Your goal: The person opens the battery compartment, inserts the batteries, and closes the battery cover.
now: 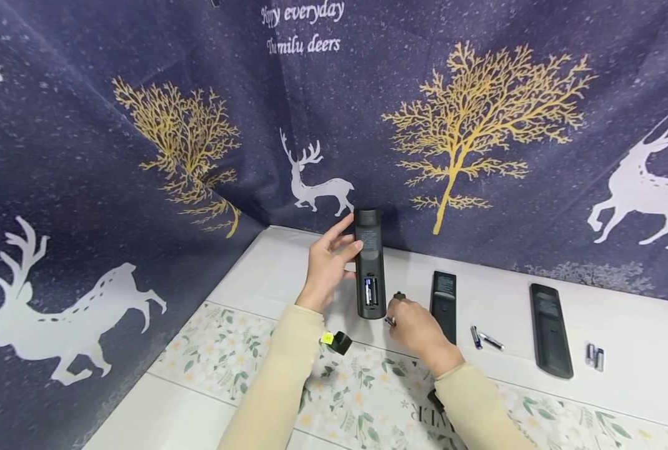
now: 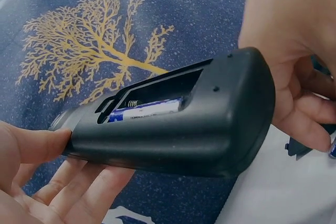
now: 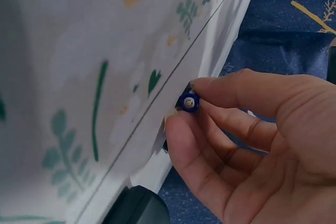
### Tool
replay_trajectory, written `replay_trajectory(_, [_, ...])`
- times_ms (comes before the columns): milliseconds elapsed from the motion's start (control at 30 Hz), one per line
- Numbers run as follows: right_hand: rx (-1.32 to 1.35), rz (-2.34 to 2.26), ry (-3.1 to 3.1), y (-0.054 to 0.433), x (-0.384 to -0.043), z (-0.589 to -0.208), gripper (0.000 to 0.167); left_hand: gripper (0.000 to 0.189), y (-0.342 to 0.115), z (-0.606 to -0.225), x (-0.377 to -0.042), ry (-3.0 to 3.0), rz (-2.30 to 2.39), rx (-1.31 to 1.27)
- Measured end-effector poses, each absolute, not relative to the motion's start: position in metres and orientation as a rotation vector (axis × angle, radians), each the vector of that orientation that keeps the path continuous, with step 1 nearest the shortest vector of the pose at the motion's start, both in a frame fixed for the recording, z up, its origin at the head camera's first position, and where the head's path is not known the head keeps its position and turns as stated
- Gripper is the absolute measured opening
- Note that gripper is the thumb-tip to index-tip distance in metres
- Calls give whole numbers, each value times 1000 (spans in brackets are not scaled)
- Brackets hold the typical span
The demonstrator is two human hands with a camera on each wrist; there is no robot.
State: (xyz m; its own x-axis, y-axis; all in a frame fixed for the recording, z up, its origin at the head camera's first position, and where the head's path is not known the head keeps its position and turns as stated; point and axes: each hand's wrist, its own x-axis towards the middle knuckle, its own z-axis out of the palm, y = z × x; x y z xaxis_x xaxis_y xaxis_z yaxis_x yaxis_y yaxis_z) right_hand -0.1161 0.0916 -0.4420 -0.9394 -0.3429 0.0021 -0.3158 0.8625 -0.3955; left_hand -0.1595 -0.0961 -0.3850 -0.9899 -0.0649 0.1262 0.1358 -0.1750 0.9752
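Observation:
In the head view my left hand grips a black remote control, held up with its back facing me. The battery compartment in the remote is uncovered, and a blue-and-white battery lies along one side of it. Beside that battery a bare spring shows in the left wrist view. My right hand, low by the remote's bottom end, pinches another battery between thumb and fingers; its blue end faces the right wrist camera. Just beyond this hand a small dark piece, perhaps the battery cover, lies on the table.
To the right lie two more black remotes, with loose batteries beside them. A small black object with a yellow tag sits by my left forearm. Another dark object is partly hidden by my right sleeve. A patterned cloth hangs behind.

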Motion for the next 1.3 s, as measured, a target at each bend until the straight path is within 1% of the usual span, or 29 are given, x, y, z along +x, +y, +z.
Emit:
replay_trajectory(67, [-523, -634, 2963, 93, -115, -441, 25, 57, -95, -384, -159, -1929, -2319, -84])
replay_trajectory(300, [-544, -781, 2987, 100, -111, -432, 17, 57, -95, -385, -160, -1932, -2330, -94])
replay_trajectory(433, [-543, -828, 3017, 103, -108, -420, 15, 57, -95, -386, -159, -1932, -2324, -90])
replay_trajectory(533, [-505, -871, 3033, 106, -104, -410, 18, 57, -94, -384, -159, -1931, -2328, -98])
replay_trajectory(667, [-468, -986, 3042, 108, -100, -400, 26, 57, -94, -383, -158, -1925, -2323, -85])
replay_trajectory(900, [-492, -1175, 3099, 101, -94, -388, 28, 57, -95, -383, -159, -1924, -2328, -88])
replay_trajectory(1100, [-444, -1313, 3104, 89, -87, -380, 30, 56, -98, -382, -159, -1922, -2302, -88])
replay_trajectory(1300, [-412, -1357, 3079, 75, -81, -377, 29, 56, -101, -383, -158, -1920, -2300, -88])
